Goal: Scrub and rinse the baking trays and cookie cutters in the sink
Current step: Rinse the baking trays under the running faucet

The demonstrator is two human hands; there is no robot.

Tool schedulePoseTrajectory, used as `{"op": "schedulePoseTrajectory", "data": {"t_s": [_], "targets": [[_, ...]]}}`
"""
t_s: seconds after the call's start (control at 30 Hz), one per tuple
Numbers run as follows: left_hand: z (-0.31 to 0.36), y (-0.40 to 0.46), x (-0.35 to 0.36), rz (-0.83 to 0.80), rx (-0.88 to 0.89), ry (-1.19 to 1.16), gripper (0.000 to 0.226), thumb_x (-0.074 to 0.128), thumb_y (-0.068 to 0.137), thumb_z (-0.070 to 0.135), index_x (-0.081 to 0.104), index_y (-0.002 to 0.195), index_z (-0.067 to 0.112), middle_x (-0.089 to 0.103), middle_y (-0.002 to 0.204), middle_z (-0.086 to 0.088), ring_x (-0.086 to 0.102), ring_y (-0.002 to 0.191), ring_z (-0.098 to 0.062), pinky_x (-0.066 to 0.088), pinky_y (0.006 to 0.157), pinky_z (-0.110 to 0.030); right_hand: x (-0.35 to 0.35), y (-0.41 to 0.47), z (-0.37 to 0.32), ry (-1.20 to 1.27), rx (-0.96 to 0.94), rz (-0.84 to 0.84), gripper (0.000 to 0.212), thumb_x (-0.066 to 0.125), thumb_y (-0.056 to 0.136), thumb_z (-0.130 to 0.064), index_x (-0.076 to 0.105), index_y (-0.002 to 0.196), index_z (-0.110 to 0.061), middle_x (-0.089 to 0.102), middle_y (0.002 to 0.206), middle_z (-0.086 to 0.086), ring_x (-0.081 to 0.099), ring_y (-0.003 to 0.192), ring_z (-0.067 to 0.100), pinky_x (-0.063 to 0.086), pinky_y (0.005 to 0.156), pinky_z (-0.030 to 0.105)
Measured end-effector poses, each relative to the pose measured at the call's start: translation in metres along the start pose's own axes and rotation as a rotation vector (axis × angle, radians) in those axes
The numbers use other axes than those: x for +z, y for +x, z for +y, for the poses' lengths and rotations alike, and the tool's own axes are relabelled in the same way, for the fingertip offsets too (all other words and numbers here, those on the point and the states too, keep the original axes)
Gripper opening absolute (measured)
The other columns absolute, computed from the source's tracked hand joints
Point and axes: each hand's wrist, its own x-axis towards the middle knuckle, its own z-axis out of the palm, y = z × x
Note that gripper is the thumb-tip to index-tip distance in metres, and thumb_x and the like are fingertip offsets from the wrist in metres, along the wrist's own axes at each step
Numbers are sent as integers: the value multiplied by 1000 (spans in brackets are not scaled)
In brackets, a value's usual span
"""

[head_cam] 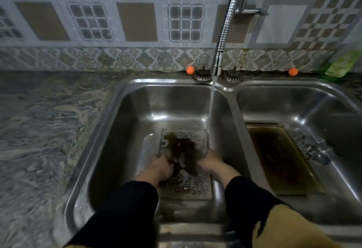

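A metal baking tray [188, 189] lies in the left basin [137, 122], covered in foam and dark brown water. My left hand [159, 167] is on the tray's left side with its fingers curled down into the brown water; what they hold is hidden. My right hand [211, 160] grips the tray's right rim. Water runs from the flexible faucet [217, 65] onto the tray's far right corner. A second tray [280, 157], coated in brown grime, lies in the right basin [293, 102]. Several small metal cookie cutters [311, 148] lie beside it.
A marbled stone counter [43, 130] stretches to the left of the sink. Two drain strainers [202, 76] and two orange balls [190, 70] sit on the back ledge. A green packet [340, 65] leans at the far right. Tiled wall stands behind.
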Motion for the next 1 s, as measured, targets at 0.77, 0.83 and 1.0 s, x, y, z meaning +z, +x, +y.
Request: {"op": "schedulePoseTrajectory", "data": {"t_s": [0.77, 0.83, 1.0], "targets": [[20, -11, 10, -73, -39, -217, 64, 25, 94, 66, 2, 150, 45, -14, 159, -16, -11, 145, -41, 1, 116, -56, -1, -16, -22, 453, -279, 256, 57, 52, 95, -9, 39, 135, -46, 39, 149, 0, 47, 128, 22, 45, 96, 33], [34, -16, 12, -45, 70, -243, 63, 17, 100, 54, -8, 152, 30, -21, 159, -10, -19, 146, -31, -4, 118, -50, -6, -27, -28, 408, -385, 324, 54, 53, 95, -13, 40, 138, -42, 42, 147, -1, 42, 133, 19, 40, 98, 27], [70, -18, 0, 161, 289, -311, 61, 8, 101, 47, -15, 151, 21, -26, 157, 1, -24, 144, -14, -11, 118, -49, -18, -53, -27, 484, -490, 312, 46, 52, 96, -31, 40, 138, -44, 44, 146, -3, 39, 135, 13, 36, 110, 36]]}}
